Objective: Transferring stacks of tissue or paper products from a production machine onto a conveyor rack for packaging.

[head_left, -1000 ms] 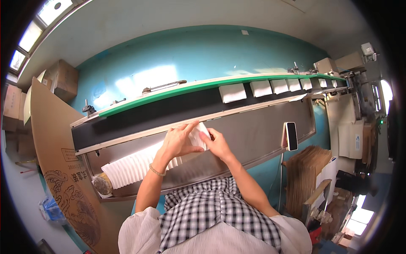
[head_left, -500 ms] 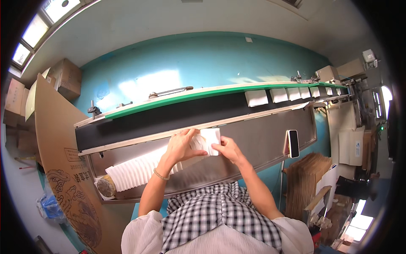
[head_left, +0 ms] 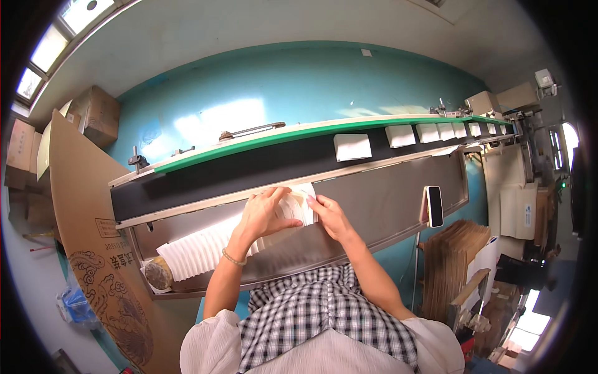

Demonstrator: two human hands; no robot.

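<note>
Grasping the right end of a row of white folded sheets (head_left: 205, 244), your left hand (head_left: 265, 213) arches over it, thumb nearest you. The row lies on the metal tabletop (head_left: 380, 196), its long axis slanting from that grip leftward and back toward you. Your right hand (head_left: 332, 216) has its thumb at the row's end; you cannot tell whether it pinches. Against half a second ago, that thumb sits farther from you, and, beyond it on the black belt (head_left: 218, 176), the nearest white packet (head_left: 352, 148) lies closer, more widely spaced from the next.
</note>
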